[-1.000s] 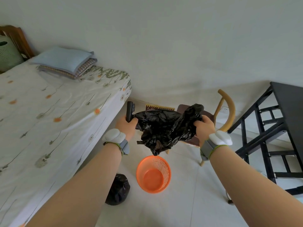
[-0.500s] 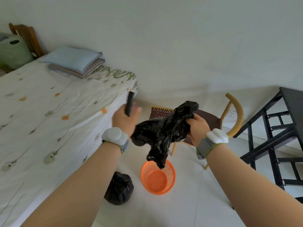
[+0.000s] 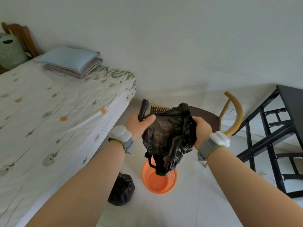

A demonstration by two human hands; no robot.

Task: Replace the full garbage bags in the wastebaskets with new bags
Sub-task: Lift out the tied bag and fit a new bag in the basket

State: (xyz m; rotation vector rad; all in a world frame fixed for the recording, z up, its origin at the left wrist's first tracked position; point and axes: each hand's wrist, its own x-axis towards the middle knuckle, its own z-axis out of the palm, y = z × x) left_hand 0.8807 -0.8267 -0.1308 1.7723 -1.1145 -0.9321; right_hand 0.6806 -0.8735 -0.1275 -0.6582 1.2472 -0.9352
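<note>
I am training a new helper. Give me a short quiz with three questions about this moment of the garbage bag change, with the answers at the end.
1. True or false: the orange wastebasket already has a bag lining it.
2. Where does the tied full bag lie? A) inside the wastebasket B) on the floor beside the wastebasket C) on the chair
3. Which hand holds a dark roll besides an edge of the new black bag?
Key: 1 false; 2 B; 3 the left hand.
</note>
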